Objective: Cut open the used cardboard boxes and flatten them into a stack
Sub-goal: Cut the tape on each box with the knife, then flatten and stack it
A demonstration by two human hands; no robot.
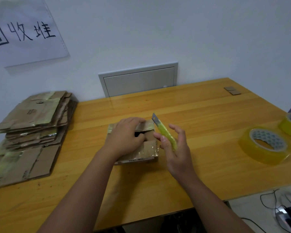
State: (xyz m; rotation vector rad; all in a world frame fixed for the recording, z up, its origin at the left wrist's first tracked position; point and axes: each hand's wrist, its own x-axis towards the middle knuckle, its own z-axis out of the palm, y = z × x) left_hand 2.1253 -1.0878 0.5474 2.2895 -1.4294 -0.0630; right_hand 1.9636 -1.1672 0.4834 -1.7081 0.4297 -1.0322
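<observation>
Near the middle of the worktop (200,106), a little toward its front edge, sits the small cardboard box (138,148) I am opening, its top flaps partly lifted and a dark gap showing between them. My left hand (124,137) lies over the box, fingers curled down onto the far flap and the thumb hooked at the gap, so I am gripping the flap rather than just resting on it. My right hand (173,145) hovers just beside the box's right side and holds the yellow-green utility knife (165,132) loosely: thumb and forefinger pinch the handle while the other fingers stand spread and relaxed, and the bare blade points up and away toward the far edge. That loose pinch is my main worry; I judge the knife could twist or slip the moment the blade meets tape. The blade tip is also close to my left fingertips, so a slip or a cut drawn leftward could catch them. The box is light and only my left hand pins it, so a hard stroke might skid it across the worktop. At the left edge the stack of flattened boxes (35,125) leans unevenly, and I judge another piece dropped carelessly on top could slide off. Two tape rolls (264,145) lie near the right edge.
</observation>
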